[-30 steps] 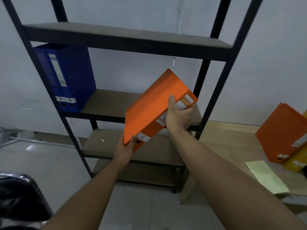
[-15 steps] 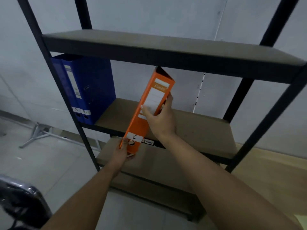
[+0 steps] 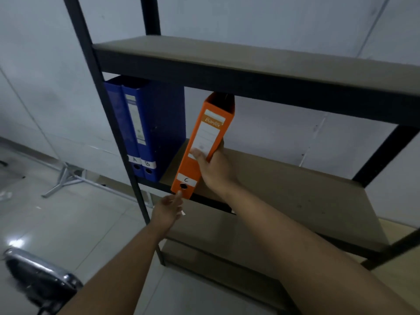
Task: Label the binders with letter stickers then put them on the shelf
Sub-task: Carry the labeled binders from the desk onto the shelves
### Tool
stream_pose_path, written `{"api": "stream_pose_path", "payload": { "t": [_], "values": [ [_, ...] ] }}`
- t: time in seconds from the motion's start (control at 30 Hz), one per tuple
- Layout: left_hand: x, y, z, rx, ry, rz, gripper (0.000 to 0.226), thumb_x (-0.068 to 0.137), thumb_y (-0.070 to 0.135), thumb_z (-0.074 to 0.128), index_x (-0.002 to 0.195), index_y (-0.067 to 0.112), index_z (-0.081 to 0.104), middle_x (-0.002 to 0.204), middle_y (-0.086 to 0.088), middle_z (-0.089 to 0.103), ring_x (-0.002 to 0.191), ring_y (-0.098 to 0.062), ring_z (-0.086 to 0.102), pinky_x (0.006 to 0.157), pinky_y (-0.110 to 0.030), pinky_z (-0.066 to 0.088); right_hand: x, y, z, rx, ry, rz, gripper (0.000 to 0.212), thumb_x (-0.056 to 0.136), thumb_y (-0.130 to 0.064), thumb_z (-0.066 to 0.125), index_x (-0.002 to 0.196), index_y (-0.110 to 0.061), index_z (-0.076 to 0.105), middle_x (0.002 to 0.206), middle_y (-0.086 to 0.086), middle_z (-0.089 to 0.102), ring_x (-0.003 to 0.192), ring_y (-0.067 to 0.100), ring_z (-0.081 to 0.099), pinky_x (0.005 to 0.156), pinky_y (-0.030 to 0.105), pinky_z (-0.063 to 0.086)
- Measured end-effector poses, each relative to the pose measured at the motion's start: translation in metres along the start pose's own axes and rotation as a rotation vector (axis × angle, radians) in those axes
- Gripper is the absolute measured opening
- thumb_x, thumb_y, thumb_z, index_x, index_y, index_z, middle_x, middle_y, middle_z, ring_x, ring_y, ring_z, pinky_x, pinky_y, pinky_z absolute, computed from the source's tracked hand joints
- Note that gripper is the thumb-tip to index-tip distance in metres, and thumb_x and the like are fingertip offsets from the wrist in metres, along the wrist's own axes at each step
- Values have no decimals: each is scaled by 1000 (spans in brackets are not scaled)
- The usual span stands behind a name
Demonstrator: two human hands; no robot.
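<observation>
Orange binder (image 3: 204, 144), head view: it stands tilted on the front edge of the middle shelf board (image 3: 284, 178), top leaning right and tucked just under the upper shelf board (image 3: 250, 62), with a "C" sticker (image 3: 186, 180) low on the spine. Right hand (image 3: 213, 171) is clamped on the spine mid-height, thumb across the front, fingers behind. Left hand (image 3: 167, 211) is apart from it and lower, fingers out straight, one fingertip touching the bottom of the spine near the finger hole and gripping nothing. Two blue binders, "A" (image 3: 116, 123) and "B" (image 3: 134, 123), stand upright at the left end of the same board, near the orange one but not touching.

The binder looks like stiff board, smooth-faced and likely light if empty; contents not visible. Best hold is round the spine, as the right hand has it. A dark chair (image 3: 38, 278) is at lower left.
</observation>
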State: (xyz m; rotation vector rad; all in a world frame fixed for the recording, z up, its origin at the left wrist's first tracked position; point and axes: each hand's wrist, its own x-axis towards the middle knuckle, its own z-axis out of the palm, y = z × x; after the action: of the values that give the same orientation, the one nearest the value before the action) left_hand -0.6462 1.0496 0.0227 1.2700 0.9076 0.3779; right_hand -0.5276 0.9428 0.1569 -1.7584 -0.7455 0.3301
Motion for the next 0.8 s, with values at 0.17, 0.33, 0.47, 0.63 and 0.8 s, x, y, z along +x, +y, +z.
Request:
{"api": "stream_pose_path", "payload": {
  "t": [0.17, 0.33, 0.47, 0.63, 0.8],
  "values": [
    [36, 7, -31, -28, 30, 13, 29, 102, 41, 66, 113, 14, 67, 108, -6, 73, 95, -19, 70, 78, -30, 55, 32, -12, 38, -39, -1, -2, 80, 107, -47, 61, 167, -37, 10, 157, -4, 56, 134, 23, 65, 95, 39, 61],
    [66, 14, -45, 36, 5, 40, 26, 102, 40, 66, 106, 14, 70, 103, -7, 76, 96, -22, 73, 85, -37, 59, 48, -21, 63, -106, 1, -23, 77, 107, -48, 60, 167, -35, 13, 157, -3, 56, 133, 23, 66, 94, 40, 62],
    [83, 12, -51, 35, -3, 30, 26, 103, 34, 66, 99, 9, 71, 96, -11, 77, 90, -24, 72, 82, -38, 58, 58, -22, 74, -104, 2, -15, 76, 107, -47, 61, 167, -34, 17, 155, -4, 57, 133, 21, 66, 76, 16, 53],
    [90, 15, -57, 3, -52, 42, 25, 104, 26, 65, 100, 2, 69, 90, -11, 73, 82, -21, 67, 75, -33, 54, 67, -25, 81, -160, -24, -27, 74, 107, -48, 60, 167, -33, 19, 158, -3, 55, 135, 20, 64, 72, 11, 50],
    [95, 11, -66, 18, -117, 48, 31, 106, 29, 62, 109, -1, 69, 93, -9, 74, 85, -19, 68, 72, -28, 53, 72, -31, 93, -230, -45, -45, 73, 108, -47, 60, 166, -33, 20, 158, -4, 56, 135, 21, 64, 80, 18, 53]
  ]
}}
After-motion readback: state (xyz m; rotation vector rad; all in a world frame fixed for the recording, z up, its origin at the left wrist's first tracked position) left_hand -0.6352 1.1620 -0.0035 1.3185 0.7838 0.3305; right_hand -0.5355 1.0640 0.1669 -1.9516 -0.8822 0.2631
